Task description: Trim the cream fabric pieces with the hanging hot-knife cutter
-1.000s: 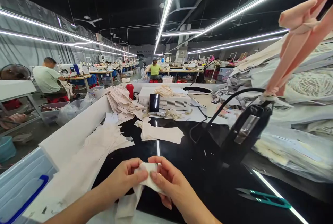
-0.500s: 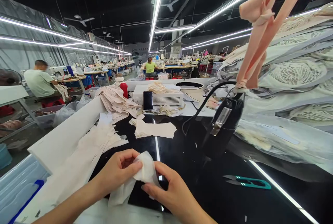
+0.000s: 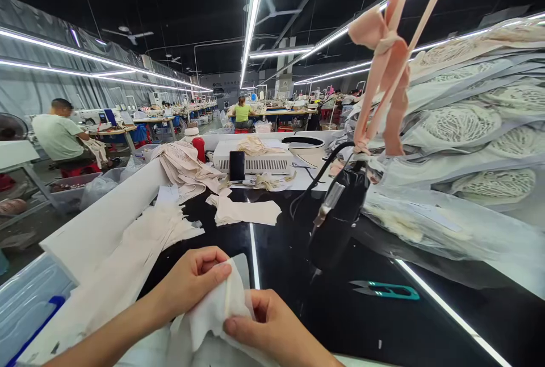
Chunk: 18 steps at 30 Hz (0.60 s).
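A thin white fabric piece (image 3: 213,310) hangs between my two hands, low over the front of the black tabletop (image 3: 281,265). My left hand (image 3: 200,276) pinches its upper edge between thumb and fingers. On the lower right side, my right hand (image 3: 264,321) grips the cloth with the thumb pressed near a seam-like line. Teal-handled thread snips (image 3: 385,290) lie on the tabletop to the right, apart from both hands. Beyond the hands is a small stack of cream cut fabric pieces (image 3: 247,212).
A black cutting device (image 3: 340,213) hangs by peach fabric strips (image 3: 387,66) at the right. Long pale fabric layers (image 3: 114,265) cover the left side. At the back stand a white vented box (image 3: 255,159) and a phone (image 3: 237,166). Bagged lace pieces (image 3: 460,128) pile up at right.
The fabric, bunched between my fingers before, is now spread more openly. My right hand has moved slightly down. The hanging black device and its strips have shifted left in view.
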Available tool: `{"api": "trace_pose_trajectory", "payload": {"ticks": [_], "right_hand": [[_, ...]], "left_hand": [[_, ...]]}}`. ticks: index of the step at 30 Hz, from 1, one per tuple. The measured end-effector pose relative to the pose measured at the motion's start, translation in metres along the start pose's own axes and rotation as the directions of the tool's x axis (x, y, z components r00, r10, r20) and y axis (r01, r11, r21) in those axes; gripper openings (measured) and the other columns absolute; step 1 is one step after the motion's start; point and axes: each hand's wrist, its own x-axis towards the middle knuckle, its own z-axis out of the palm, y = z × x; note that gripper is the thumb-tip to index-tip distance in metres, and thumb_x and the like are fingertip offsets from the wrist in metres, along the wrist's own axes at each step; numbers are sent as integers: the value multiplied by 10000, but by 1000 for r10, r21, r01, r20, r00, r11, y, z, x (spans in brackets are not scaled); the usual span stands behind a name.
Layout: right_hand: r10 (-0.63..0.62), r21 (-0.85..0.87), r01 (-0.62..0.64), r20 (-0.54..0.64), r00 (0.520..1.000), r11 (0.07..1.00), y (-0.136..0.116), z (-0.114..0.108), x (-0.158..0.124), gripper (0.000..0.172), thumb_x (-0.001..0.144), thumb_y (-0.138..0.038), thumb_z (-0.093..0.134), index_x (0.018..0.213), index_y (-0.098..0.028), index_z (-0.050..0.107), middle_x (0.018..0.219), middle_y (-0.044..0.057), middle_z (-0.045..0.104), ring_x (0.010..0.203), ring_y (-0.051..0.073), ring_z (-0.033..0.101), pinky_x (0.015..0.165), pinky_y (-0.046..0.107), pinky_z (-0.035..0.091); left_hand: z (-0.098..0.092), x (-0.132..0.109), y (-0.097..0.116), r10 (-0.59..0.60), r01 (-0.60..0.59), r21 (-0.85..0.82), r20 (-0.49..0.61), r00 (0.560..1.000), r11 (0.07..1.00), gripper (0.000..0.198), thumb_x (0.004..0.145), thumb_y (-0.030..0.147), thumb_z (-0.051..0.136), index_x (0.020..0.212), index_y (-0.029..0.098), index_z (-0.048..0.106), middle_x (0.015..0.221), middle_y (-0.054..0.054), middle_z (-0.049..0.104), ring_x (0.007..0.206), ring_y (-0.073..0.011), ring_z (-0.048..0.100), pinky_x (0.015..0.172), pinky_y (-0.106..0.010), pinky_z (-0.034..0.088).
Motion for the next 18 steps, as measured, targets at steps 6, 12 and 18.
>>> {"api": "trace_pose_trajectory", "payload": {"ticks": [6,12,18], "right_hand": [[33,-87,-38,-50,998,996,-1,2,-11,472,658,-593,823,744,-165,645,649,-40,534,603,89,425,600,227,328],[117,-276,-158,-161,980,948,-4,-6,-29,227,805,-372,697,712,-206,573,591,-48,566,485,85,404,500,225,293],[-66,-687,-234,-380,923,688,1,-36,-56,260,886,-334,587,679,-225,474,626,-23,577,565,131,462,534,263,266]], "left_hand": [[1,1,-6,-11,11,41,-6,1000,999,531,861,697,634,873,166,612,641,42,486,570,-105,347,526,-228,256],[13,15,-17,16,-24,114,69,997,993,478,916,643,581,918,168,640,650,46,477,573,-113,372,532,-234,274],[27,42,-22,169,-196,366,103,980,910,233,987,387,579,1010,211,730,833,-1,644,747,-171,554,671,-263,417]]}}
